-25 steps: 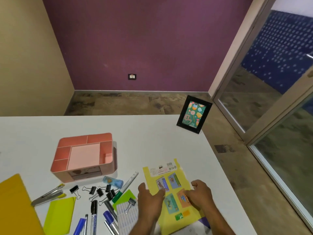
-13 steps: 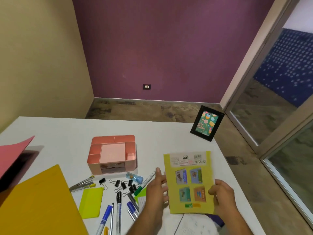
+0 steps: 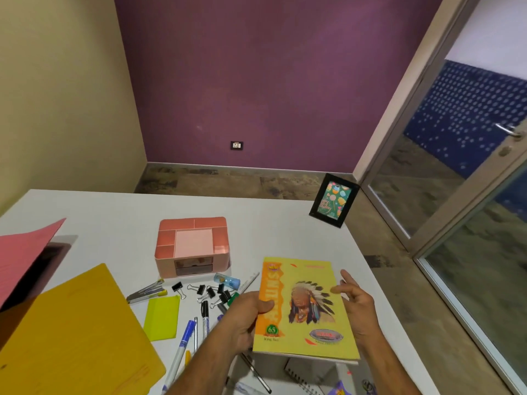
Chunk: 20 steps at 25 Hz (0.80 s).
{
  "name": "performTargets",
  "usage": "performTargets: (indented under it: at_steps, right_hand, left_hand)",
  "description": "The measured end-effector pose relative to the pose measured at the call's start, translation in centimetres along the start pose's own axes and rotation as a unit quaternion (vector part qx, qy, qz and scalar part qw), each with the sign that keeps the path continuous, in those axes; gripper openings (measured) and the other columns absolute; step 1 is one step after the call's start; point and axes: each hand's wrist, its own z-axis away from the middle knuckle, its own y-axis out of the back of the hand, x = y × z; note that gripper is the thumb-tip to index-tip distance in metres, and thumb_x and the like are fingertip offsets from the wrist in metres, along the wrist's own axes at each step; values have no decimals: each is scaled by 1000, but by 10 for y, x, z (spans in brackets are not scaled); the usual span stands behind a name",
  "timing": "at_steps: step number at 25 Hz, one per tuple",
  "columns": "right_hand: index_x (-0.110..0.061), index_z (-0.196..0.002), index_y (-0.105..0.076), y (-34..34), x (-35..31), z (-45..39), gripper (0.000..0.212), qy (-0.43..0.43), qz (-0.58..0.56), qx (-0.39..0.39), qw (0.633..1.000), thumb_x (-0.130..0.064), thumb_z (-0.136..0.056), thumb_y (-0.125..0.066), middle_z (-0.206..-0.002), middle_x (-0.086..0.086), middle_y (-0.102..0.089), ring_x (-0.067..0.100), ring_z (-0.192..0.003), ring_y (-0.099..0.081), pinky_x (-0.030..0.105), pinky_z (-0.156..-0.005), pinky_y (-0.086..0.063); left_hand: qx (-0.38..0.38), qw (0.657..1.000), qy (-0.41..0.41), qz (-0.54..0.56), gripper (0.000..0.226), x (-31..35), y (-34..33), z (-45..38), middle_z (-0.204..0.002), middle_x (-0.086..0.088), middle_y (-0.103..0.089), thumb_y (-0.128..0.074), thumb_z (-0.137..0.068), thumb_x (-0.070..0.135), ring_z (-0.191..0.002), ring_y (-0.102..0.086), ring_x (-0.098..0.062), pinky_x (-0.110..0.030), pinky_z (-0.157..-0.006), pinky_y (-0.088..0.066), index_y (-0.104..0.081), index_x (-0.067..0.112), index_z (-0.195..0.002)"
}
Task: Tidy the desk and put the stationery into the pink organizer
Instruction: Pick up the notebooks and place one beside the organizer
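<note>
Purple back wall, beige wall on one side, glass door on the other, and a white desk [image 3: 119,212] covered in stationery. Left hand [image 3: 245,317] grips the yellow notebook [image 3: 308,306] by its orange spine edge, thumb curled over the cover, holding it up off the desk. Right hand [image 3: 356,303] sits at the notebook's opposite edge with fingers spread and loose, not really clamping anything. Pink organizer [image 3: 192,246] is past the left hand, further back. Binder clips [image 3: 211,290] and markers [image 3: 196,329] lie scattered just outside the left hand, between it and a yellow folder [image 3: 68,334].
</note>
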Motion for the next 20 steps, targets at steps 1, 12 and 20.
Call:
performTargets:
  at_steps: [1, 12, 20]
  right_hand:
    - [-2, -97, -71, 4, 4, 5, 26, -14, 16, 3, 1000, 18, -83, -62, -138, 0, -50, 19, -124, -51, 44, -92, -53]
    - [-27, -137, -41, 57, 77, 74, 123, -147, 563, -95, 808, -83, -32, -74, -143, 1, -44, 21, -126, -45, 39, -99, -47]
    - [-31, -150, -22, 63, 79, 86, 126, -140, 632, -183, 740, -82, -44, -67, -157, -2, -29, 26, -142, -31, 43, -114, -35]
  left_hand:
    - [6, 1000, -14, -4, 26, -5, 0, 0, -100, -24, -74, -45, -97, -8, -84, -71, -37, -51, -76, -58, -63, -1, -114]
    - [128, 986, -67, -81, 34, -19, 12, 5, -106, -28, -69, -44, -94, -11, -102, -65, -51, -71, -82, -51, -56, 14, -114]
    - [152, 980, -77, -107, 30, -21, 25, 5, -101, -18, -73, -47, -96, -7, -95, -69, -41, -57, -83, -57, -57, 17, -113]
